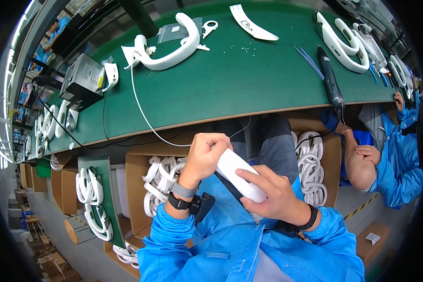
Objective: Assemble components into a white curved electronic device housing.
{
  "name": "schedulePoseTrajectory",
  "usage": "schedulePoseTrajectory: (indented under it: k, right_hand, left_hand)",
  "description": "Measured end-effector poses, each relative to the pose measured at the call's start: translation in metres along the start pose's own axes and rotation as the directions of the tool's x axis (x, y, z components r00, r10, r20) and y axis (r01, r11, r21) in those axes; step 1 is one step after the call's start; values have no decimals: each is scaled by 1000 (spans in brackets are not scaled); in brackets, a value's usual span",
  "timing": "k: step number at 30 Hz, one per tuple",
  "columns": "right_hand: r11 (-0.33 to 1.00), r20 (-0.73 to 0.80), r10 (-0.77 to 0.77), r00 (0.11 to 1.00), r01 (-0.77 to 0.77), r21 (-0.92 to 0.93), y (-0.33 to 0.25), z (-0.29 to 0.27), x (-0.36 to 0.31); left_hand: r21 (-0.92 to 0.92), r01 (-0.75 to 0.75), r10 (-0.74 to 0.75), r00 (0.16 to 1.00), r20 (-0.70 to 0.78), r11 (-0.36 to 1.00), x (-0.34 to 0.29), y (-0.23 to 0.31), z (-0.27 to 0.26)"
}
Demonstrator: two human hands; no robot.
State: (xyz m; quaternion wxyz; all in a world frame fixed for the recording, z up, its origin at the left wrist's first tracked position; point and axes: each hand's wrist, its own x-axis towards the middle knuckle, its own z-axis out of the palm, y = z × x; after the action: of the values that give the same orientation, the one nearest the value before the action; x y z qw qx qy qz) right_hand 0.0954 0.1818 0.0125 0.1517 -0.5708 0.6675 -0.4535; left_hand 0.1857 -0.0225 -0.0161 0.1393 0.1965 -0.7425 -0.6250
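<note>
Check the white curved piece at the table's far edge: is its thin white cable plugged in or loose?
Plugged in: the cable runs from the white curved piece over the table edge to the left hand.

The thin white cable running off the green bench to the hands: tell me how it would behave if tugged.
The white cable looks floppy: it sags in a loose curve over the bench edge. Probably light, being thin. A tug might drag the white curved part it appears to lead to.

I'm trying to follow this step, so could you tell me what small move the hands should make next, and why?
Probably lift the white curved part up to the green bench. Both hands grip it low over the lap: the left hand is closed on its upper end, the right hand cradles the lower end. A thin white cable runs from the left hand up onto the bench.
</note>
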Motion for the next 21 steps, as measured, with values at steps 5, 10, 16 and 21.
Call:
schedulePoseTrajectory:
  k: [5, 10, 16, 21]
  right_hand:
    - [1000, 14, -3, 1000, 4, -23, -1, -5, 4]
    - [960, -88, -65, 994, 38, -278, 6, -35, 8]
    - [880, -508, 352, 786, -92, 467, 44, -17, -45]
    - [299, -13, 521, 853, -168, 939, 28, 10, -40]
  left_hand:
    - [-4, 22, -22, 1000, -1, 1000, -1, 3, -1]
    - [-173, 44, -62, 993, -97, 984, -18, 19, -1]
    - [-536, -12, 38, 999, 38, 844, -55, 34, 45]
    - [-196, -25, 33, 999, 39, 980, -72, 27, 92]
